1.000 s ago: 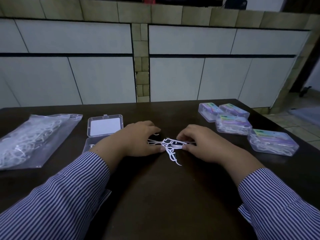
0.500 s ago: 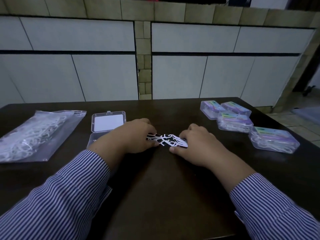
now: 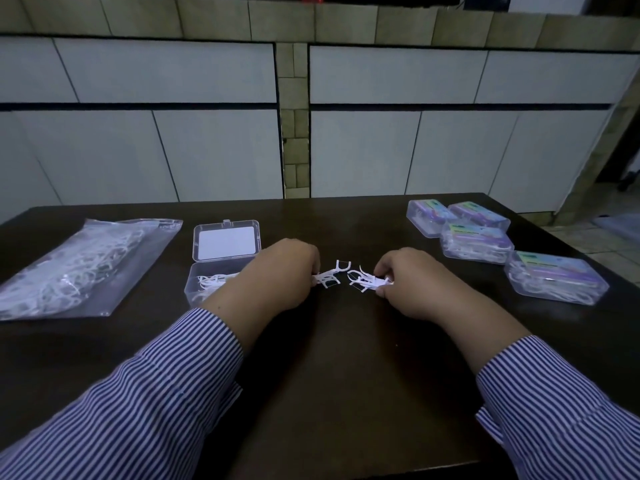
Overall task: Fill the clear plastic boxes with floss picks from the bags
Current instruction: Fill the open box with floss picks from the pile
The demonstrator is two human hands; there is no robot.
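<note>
Two hands at frame centre: left hand (image 3: 277, 275) pinches a small floss pick cluster (image 3: 330, 274); right hand (image 3: 412, 284) pinches another cluster (image 3: 365, 280). Open clear box (image 3: 221, 261), partly filled, centre-left on bench (image 3: 329, 375). Bag (image 3: 76, 265) far left. Four filled boxes (image 3: 554, 277) right.

Home kitchen — tiled counter (image 3: 346, 15), cabinets (image 3: 166, 109)

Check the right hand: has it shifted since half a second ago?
Yes. The right hand has drawn rightward, toward the closed boxes, splitting the floss picks from the left hand's.
</note>
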